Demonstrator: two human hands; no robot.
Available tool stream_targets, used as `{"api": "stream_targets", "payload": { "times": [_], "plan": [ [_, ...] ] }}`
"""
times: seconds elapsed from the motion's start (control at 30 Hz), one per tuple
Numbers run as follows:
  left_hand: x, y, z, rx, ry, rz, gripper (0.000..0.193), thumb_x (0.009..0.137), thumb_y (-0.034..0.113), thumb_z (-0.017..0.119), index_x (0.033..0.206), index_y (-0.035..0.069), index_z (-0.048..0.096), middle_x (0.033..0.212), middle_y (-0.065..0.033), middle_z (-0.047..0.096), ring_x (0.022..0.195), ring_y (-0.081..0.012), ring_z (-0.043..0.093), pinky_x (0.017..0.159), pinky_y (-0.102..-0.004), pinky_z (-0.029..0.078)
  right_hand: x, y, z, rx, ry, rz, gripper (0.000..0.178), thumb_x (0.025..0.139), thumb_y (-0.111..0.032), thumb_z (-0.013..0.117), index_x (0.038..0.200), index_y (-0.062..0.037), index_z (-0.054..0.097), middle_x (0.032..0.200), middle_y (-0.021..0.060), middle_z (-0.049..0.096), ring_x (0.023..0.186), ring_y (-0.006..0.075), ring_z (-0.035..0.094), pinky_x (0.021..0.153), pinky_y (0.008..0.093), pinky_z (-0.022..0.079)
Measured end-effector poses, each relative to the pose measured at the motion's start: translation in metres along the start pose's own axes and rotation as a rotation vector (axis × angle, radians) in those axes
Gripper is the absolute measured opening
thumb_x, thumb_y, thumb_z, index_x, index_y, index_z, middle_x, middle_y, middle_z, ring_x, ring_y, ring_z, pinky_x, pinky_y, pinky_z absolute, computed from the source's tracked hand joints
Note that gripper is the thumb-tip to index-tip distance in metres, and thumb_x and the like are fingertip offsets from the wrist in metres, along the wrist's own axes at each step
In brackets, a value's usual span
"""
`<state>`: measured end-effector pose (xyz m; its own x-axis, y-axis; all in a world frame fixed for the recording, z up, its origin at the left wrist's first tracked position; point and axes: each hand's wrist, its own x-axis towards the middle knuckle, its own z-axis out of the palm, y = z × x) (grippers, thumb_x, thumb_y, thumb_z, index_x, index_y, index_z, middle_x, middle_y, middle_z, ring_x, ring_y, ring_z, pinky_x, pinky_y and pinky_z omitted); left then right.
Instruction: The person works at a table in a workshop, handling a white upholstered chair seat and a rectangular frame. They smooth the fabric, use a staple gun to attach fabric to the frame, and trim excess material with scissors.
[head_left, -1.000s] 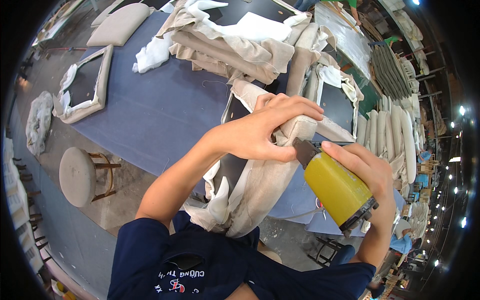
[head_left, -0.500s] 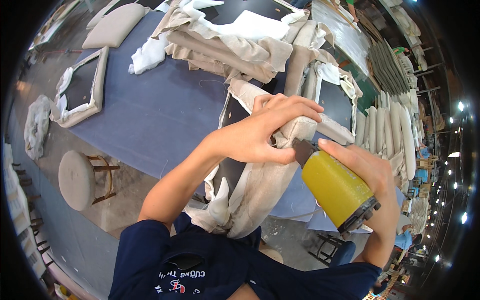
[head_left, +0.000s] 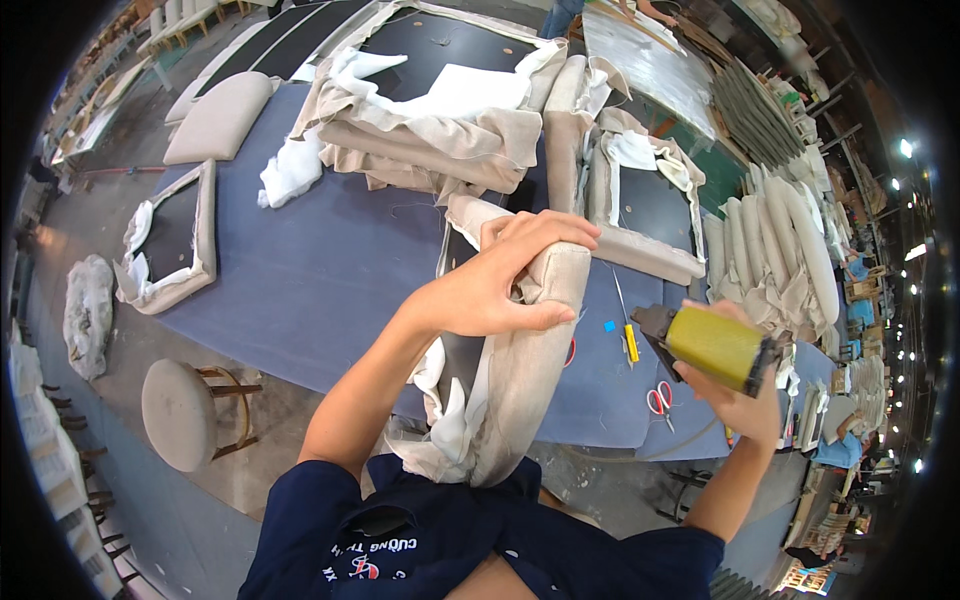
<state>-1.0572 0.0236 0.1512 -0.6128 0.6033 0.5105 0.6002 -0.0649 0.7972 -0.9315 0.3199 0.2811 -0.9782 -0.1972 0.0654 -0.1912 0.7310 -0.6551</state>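
Observation:
My left hand (head_left: 475, 288) grips the top corner of a beige upholstered chair pad (head_left: 530, 370), fingers over its far side and thumb on the near face. The pad is held on edge against my body, and white padding and loose fabric show at its open back. To its right, my right hand (head_left: 745, 405) is wrapped round a yellow pneumatic staple gun (head_left: 712, 345). The staple gun is in the air above the blue-covered table, apart from the pad. Near it on the table lie a yellow-handled screwdriver (head_left: 631, 343) and red-handled scissors (head_left: 660, 398).
A stack of fabric-covered panels (head_left: 430, 150) stands on the table (head_left: 330, 270) ahead of me. Another framed panel (head_left: 650, 205) lies beyond the tools, and one more (head_left: 205, 225) at the far left. A round stool (head_left: 180, 415) stands left. An air hose (head_left: 650, 457) trails at right.
The staple gun has moved right, away from the pad's corner, in my right hand. My left hand keeps its grip on the corner. The view has shifted, and the screwdriver and scissors now show.

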Motion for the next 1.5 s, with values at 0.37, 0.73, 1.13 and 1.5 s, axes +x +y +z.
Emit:
{"api": "stream_targets", "payload": {
  "times": [0.37,0.73,1.13,1.5],
  "plan": [
    [-0.057,-0.008,-0.046,-0.846,0.130,-0.036,0.054,0.083,0.031,0.077,0.127,0.001,0.068,0.140,-0.0151,0.061,0.137,-0.0260,0.051,0.115,-0.0403,0.038,-0.082,0.345,0.151,-0.405,-0.035,0.356,0.078,0.072,-0.005,0.085,0.145,-0.0053,0.056,0.110,0.0265,0.069,0.109,0.0475,0.067,0.096,0.0491,0.054],
    [-0.138,0.093,0.013,0.144,0.884,-0.613,0.096,0.081,0.017,0.083,0.158,0.000,0.028,0.145,-0.0241,0.051,0.138,-0.0337,0.052,0.116,-0.0451,0.040,-0.106,0.386,0.269,-0.597,-0.060,0.710,0.115,0.078,-0.003,0.082,0.170,-0.0222,0.016,0.140,0.0273,0.044,0.125,0.0443,0.055,0.108,0.0481,0.049],
    [-0.249,0.114,-0.030,0.233,0.708,-0.597,0.085,0.081,0.028,0.085,0.151,0.002,0.047,0.137,-0.0164,0.062,0.130,-0.0272,0.057,0.111,-0.0415,0.043,0.027,0.281,0.316,1.270,0.090,0.257,0.086,0.100,-0.046,0.071,0.167,-0.0152,0.025,0.166,0.0182,0.035,0.152,0.0351,0.037,0.122,0.0526,0.034],
    [-0.252,0.111,-0.005,0.390,0.922,-0.502,0.073,0.079,0.038,0.090,0.133,-0.001,0.061,0.106,-0.0137,0.072,0.097,-0.0235,0.071,0.090,-0.0373,0.055,0.050,0.262,0.359,1.449,-0.220,0.021,0.082,0.095,-0.061,0.069,0.156,-0.0126,0.042,0.158,0.0032,0.049,0.146,0.0235,0.045,0.122,0.0482,0.037]
  ]
}}
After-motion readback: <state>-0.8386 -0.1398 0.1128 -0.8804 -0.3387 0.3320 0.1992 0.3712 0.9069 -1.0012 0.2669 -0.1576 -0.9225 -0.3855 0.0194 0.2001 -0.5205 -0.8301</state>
